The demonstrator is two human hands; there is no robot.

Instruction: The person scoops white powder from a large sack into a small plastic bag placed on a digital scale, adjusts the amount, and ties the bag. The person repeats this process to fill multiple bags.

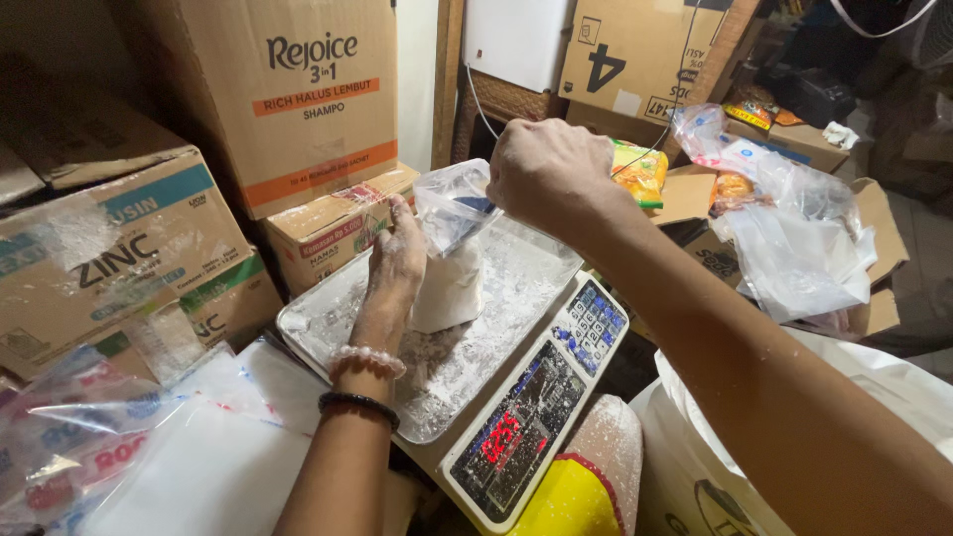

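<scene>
While the left hand [397,260] lies flat and open-fingered against the side of a clear plastic bag [452,253], steadying it, the right hand [544,171] is closed in a fist over the bag's mouth, gripping something there; a bit of blue shows just under the fist, perhaps a scoop, though I cannot make it out. White powder fills the lower half of the bag, which stands upright on the metal pan [516,288] of a digital scale [526,417]. The pan is dusted with the same powder, and red digits glow on the scale's front panel beside a blue keypad. Two bracelets, one of pale beads and one dark, circle the left wrist. Just right of the scale sits a large open white sack [893,387]. Stacked cardboard boxes [298,109] stand behind the scale, and loose plastic bags [794,248] spill from an open box on the right.
</scene>
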